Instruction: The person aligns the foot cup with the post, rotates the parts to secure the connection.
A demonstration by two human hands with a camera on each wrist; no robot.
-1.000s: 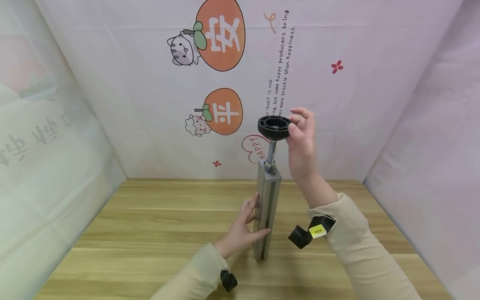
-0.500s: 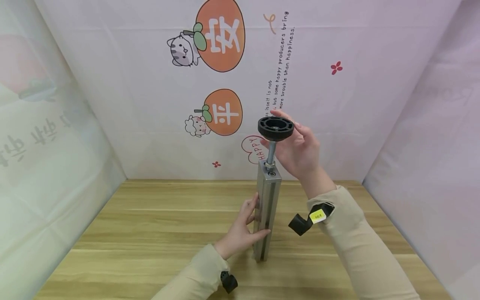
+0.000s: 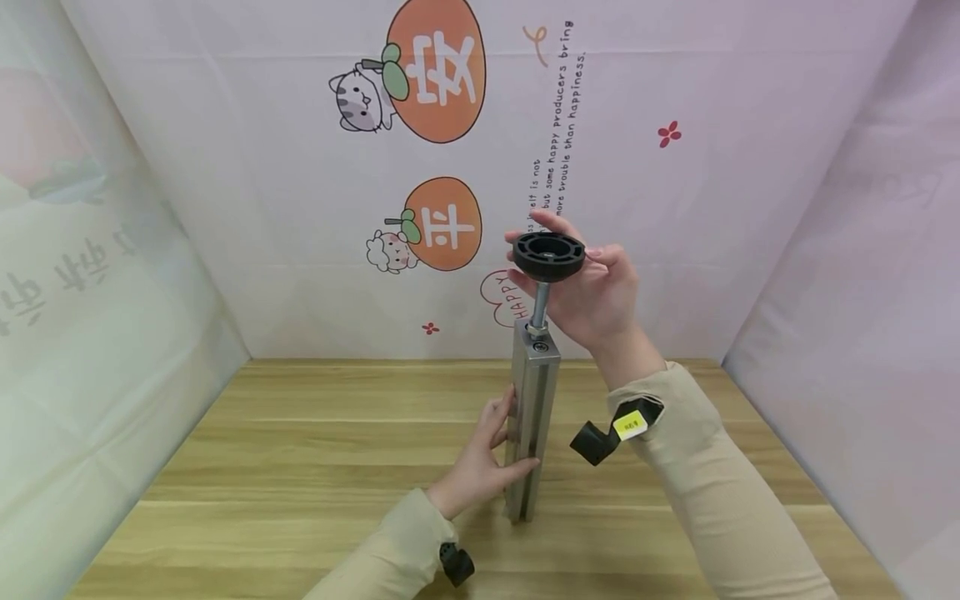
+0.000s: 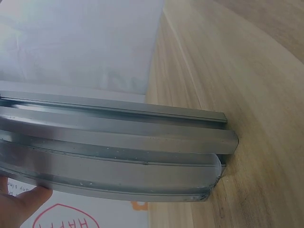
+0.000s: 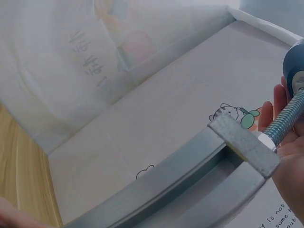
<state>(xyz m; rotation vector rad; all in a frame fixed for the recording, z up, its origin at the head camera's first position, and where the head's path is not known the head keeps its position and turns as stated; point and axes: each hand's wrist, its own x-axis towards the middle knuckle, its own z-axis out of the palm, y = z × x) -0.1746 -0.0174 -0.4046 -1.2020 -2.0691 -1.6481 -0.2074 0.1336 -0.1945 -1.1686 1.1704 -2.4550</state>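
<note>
A silver aluminium profile (image 3: 534, 417) stands upright on the wooden table, its grooved side facing me. From its top end rises a threaded rod (image 3: 540, 304) with a nut at its base, capped by a round black levelling foot (image 3: 549, 268). My left hand (image 3: 476, 475) holds the profile low down, thumb on one side and fingers on the other. Around the levelling foot curls my right hand (image 3: 600, 296), thumb at the right rim and fingers behind it. The right wrist view shows the rod's thread (image 5: 286, 116) and the end plate (image 5: 244, 142) close up.
The wooden tabletop (image 3: 322, 433) spreads around the profile's lower end. A printed white cloth (image 3: 300, 208) hangs behind, with pale cloth walls on the left (image 3: 150, 275) and right (image 3: 817, 250). Camera mounts sit on both wrists, the right one (image 3: 596, 442) beside the profile.
The right hand has shifted from the foot's right rim to behind and around it, fingers now showing on its left. The left hand and the profile have hardly moved.
</note>
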